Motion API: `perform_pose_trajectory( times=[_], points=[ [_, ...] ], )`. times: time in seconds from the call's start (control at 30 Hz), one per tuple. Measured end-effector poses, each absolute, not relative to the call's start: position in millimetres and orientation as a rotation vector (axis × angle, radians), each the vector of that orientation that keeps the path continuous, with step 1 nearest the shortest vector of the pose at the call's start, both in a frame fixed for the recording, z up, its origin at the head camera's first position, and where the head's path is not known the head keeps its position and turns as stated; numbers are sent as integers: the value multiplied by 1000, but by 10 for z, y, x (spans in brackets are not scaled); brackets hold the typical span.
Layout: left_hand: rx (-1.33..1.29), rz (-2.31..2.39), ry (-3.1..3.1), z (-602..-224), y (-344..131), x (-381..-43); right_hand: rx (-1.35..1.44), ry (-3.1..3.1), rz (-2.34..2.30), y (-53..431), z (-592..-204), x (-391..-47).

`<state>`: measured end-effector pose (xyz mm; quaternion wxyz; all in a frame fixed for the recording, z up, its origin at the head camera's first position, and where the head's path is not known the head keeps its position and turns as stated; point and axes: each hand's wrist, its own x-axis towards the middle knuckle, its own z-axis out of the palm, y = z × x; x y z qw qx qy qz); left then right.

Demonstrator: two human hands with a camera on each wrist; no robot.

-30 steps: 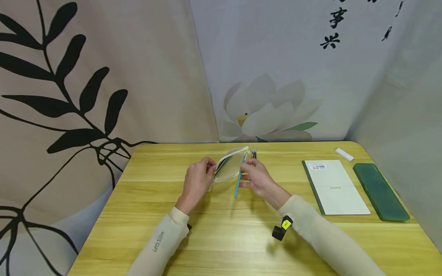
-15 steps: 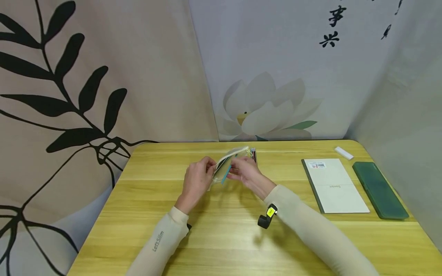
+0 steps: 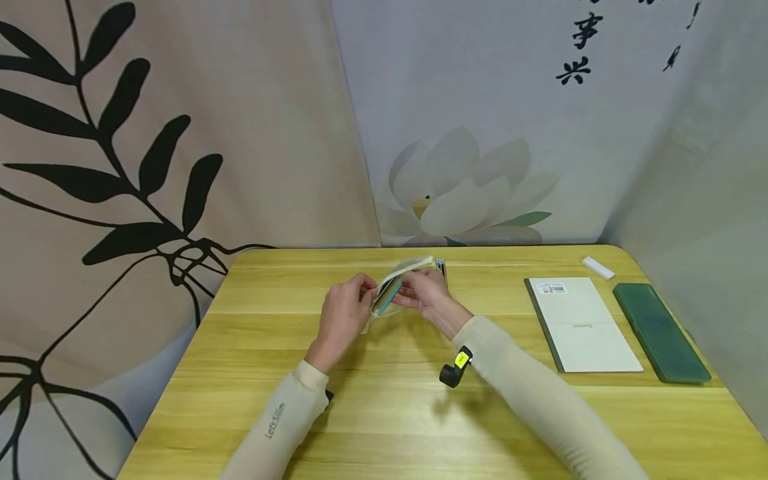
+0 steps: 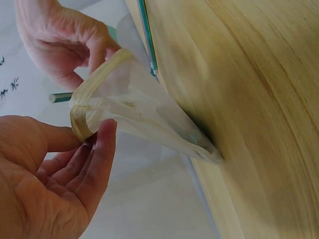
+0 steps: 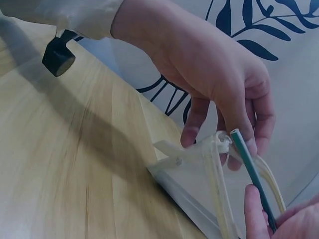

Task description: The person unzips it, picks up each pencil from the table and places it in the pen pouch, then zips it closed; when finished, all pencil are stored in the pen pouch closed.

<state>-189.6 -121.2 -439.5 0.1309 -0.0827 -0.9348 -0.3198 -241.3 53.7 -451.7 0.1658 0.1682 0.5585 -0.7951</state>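
A translucent pouch [image 4: 144, 107] with a cream zip edge stands mouth upward, its lower tip at the wooden table. My left hand [image 3: 345, 313] pinches the near-left end of its rim between thumb and fingers. Across the mouth lies a teal pencil [image 5: 251, 167], tilted, one pale end sticking out past the rim. My right hand [image 3: 429, 297] holds this pencil with its fingertips at the far side of the opening, partly hidden by the pouch wall in the left wrist view. Something dark shows inside the pouch through its wall.
Several pencils [image 3: 441, 265] lie on the table [image 3: 384, 413] just behind the right hand. Farther right are a white notebook [image 3: 585, 327], a green case [image 3: 662, 333] and a small white block [image 3: 598, 268]. Curtains hang behind the table's back edge.
My right hand has moved left with the teal pencil, from beside the pouch to its mouth. The pencil now lies within the opening. The left hand keeps its grip on the rim.
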Motion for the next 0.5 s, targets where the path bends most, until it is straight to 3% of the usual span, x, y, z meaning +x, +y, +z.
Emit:
perform_pose_trajectory(
  times=[0.5],
  points=[
    [-276,-953,-2697,-4409,-1173,-1898,535,1677,-2315,490,-4586,-2414]
  ],
)
